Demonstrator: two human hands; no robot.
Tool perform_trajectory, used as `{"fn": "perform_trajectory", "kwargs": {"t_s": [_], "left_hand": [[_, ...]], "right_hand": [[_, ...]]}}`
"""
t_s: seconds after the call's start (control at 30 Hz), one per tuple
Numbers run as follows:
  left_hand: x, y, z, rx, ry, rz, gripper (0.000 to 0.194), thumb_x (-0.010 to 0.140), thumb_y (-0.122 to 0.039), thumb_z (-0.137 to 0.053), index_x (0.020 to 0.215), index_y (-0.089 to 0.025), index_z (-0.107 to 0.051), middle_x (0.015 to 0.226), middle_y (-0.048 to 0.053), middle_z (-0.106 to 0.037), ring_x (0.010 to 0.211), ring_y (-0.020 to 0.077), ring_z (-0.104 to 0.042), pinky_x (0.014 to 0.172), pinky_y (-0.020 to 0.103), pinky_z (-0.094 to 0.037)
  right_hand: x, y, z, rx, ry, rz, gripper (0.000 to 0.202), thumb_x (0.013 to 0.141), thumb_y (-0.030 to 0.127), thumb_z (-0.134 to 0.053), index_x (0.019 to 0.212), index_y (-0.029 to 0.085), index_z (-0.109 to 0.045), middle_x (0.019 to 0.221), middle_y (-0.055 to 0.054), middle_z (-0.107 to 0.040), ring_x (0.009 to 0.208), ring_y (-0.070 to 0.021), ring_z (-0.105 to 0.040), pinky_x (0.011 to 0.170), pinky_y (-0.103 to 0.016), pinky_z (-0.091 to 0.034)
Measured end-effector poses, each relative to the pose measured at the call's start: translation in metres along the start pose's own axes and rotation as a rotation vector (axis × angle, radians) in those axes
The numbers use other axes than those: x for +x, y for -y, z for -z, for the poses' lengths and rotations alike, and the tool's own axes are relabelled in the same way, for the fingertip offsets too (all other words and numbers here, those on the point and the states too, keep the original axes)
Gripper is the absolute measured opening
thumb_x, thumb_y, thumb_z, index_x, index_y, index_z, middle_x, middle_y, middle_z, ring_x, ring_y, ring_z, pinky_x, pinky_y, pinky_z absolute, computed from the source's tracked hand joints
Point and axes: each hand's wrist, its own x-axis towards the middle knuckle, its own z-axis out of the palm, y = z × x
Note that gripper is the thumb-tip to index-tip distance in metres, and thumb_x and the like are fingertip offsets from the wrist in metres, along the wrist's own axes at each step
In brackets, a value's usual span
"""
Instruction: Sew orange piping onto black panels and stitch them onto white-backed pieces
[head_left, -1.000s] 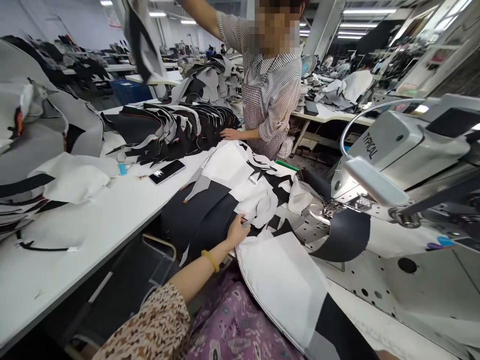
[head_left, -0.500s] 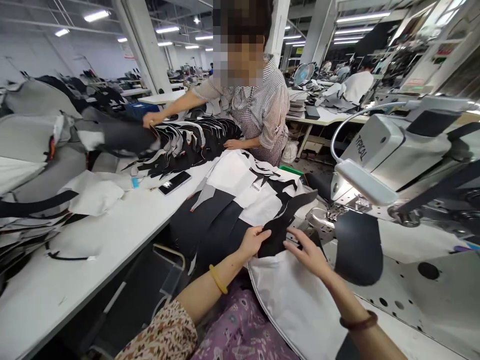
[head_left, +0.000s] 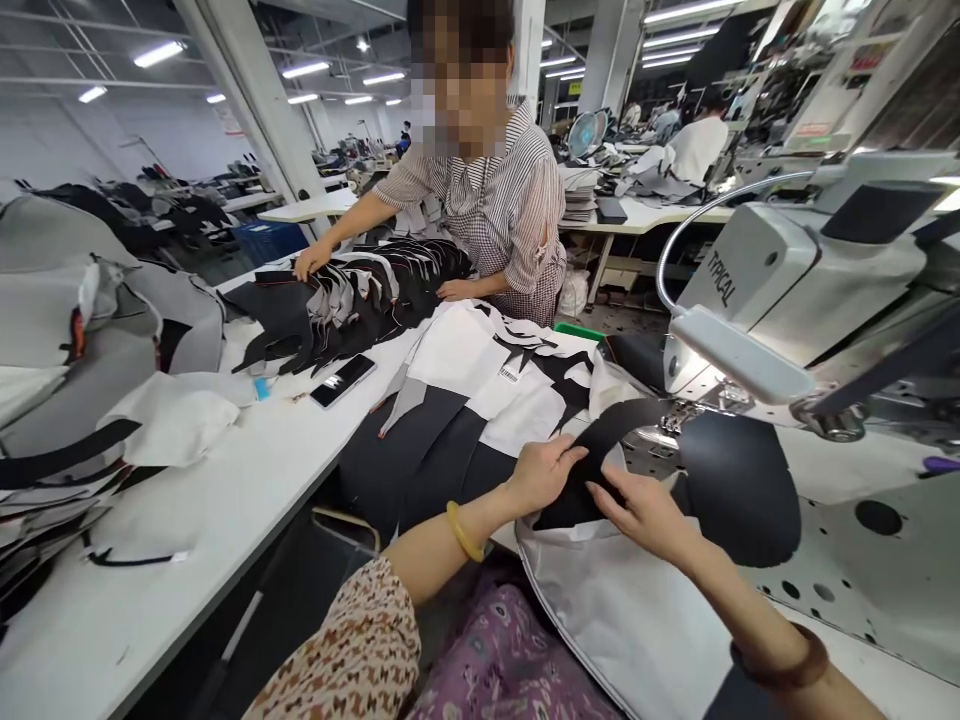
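My left hand (head_left: pixel 544 472) is closed on the edge of a black fabric piece (head_left: pixel 598 447), thumb and fingers pinching it. My right hand (head_left: pixel 646 508) grips the same piece from its right edge, fingers bent against it. The piece curves up toward the sewing machine's needle area (head_left: pixel 679 415), where its far end lies close to the presser foot. Below both hands, a silver-white fabric panel (head_left: pixel 622 600) with a piped edge drapes over my lap. Another dark fabric panel (head_left: pixel 739 490) lies flat on the machine bed, right of the needle.
White and black cut pieces (head_left: pixel 457 350) are heaped ahead. A phone (head_left: pixel 343 381) lies on the white table (head_left: pixel 247 480). Across it, a co-worker (head_left: pixel 487 215) touches a row of dark pieces (head_left: pixel 375 290). Grey fabric stacks (head_left: pixel 82 310) stand left; the machine head (head_left: pixel 795 270) overhangs at right.
Both my hands have moved right with the black piece, bringing its far end to the needle area. The co-worker has laid a dark piece down at the left end of the row.
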Motion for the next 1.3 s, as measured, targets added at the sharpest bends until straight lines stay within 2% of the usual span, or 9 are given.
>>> {"fn": "perform_trajectory", "kwargs": {"t_s": [0.13,0.3,0.47,0.73,0.83,0.93,1.03,1.17,1.3], "left_hand": [[0.009,0.012,-0.01,-0.45,0.01,0.121,0.036,0.081,-0.051,-0.05,0.087,-0.018,-0.062,0.076,0.002,-0.061,0.073,0.016,-0.053,0.072,0.028,-0.044],[0.02,0.019,-0.012,-0.549,-0.016,0.155,0.034,0.077,-0.048,-0.057,0.086,-0.015,-0.061,0.08,0.002,-0.061,0.076,0.0145,-0.053,0.073,0.025,-0.044],[0.044,0.005,-0.013,-0.385,-0.021,0.077,0.027,0.078,-0.043,-0.055,0.08,-0.016,-0.059,0.071,-0.002,-0.057,0.068,0.0108,-0.05,0.067,0.022,-0.043],[0.093,0.008,-0.053,0.049,-0.001,-0.233,0.024,0.085,-0.036,-0.051,0.096,-0.017,-0.06,0.088,0.001,-0.065,0.081,0.012,-0.059,0.077,0.023,-0.046],[0.103,0.012,-0.047,0.419,-0.061,-0.606,0.033,0.083,-0.039,-0.057,0.106,-0.015,-0.059,0.095,0.007,-0.066,0.093,0.018,-0.062,0.087,0.033,-0.047],[0.119,0.009,-0.032,0.658,0.289,-1.188,0.022,0.09,-0.023,-0.047,0.107,-0.017,-0.059,0.109,0.008,-0.065,0.109,0.0172,-0.058,0.096,0.036,-0.046],[0.134,0.004,-0.019,0.738,0.557,-1.479,0.031,0.091,-0.011,-0.038,0.119,-0.018,-0.051,0.122,0.009,-0.059,0.12,0.0146,-0.051,0.099,0.033,-0.046],[0.139,0.006,-0.014,0.809,0.569,-1.524,0.037,0.091,-0.01,-0.039,0.126,-0.02,-0.045,0.129,0.01,-0.054,0.124,0.018,-0.045,0.1,0.035,-0.045],[0.123,0.01,-0.018,0.808,0.516,-1.37,0.036,0.092,-0.014,-0.037,0.126,-0.022,-0.046,0.128,0.01,-0.054,0.125,0.0185,-0.045,0.101,0.038,-0.043]], "right_hand": [[-0.006,-0.003,0.011,-0.031,0.107,-0.103,0.039,0.087,0.05,-0.027,0.079,0.02,-0.051,0.061,-0.003,-0.053,0.056,-0.0157,-0.047,0.056,-0.029,-0.028],[0.007,0.002,0.004,0.463,0.052,-0.329,0.05,0.08,0.057,-0.041,0.111,0.019,-0.05,0.074,-0.002,-0.055,0.064,-0.0142,-0.048,0.063,-0.028,-0.038],[0.016,0.004,0.015,0.435,-0.18,-0.353,0.034,0.076,0.049,-0.047,0.076,0.015,-0.054,0.066,-0.001,-0.051,0.062,-0.0103,-0.042,0.061,-0.024,-0.033],[0.008,-0.018,0.031,0.077,-0.275,-0.721,0.025,0.081,0.041,-0.045,0.085,0.02,-0.059,0.077,-0.002,-0.062,0.069,-0.0148,-0.051,0.062,-0.025,-0.028],[0.002,-0.023,0.033,0.087,-0.309,-0.732,0.026,0.082,0.041,-0.045,0.09,0.021,-0.06,0.088,-0.004,-0.065,0.08,-0.0172,-0.057,0.065,-0.025,-0.031],[-0.001,-0.027,0.038,0.057,-0.311,-0.738,0.028,0.082,0.042,-0.045,0.09,0.021,-0.06,0.09,-0.004,-0.065,0.079,-0.0169,-0.057,0.065,-0.024,-0.03],[-0.005,-0.03,0.041,-0.075,-0.295,-0.749,0.031,0.083,0.048,-0.044,0.087,0.021,-0.059,0.078,-0.003,-0.065,0.071,-0.0162,-0.056,0.059,-0.024,-0.024],[-0.01,-0.036,0.04,-0.276,-0.353,-0.698,0.037,0.087,0.048,-0.037,0.074,0.018,-0.055,0.071,-0.003,-0.062,0.066,-0.0146,-0.054,0.058,-0.026,-0.022],[-0.006,-0.047,0.043,-0.368,-0.454,-0.689,0.037,0.087,0.034,-0.032,0.06,0.015,-0.049,0.065,-0.006,-0.06,0.065,-0.0134,-0.053,0.067,-0.027,-0.028]]}}
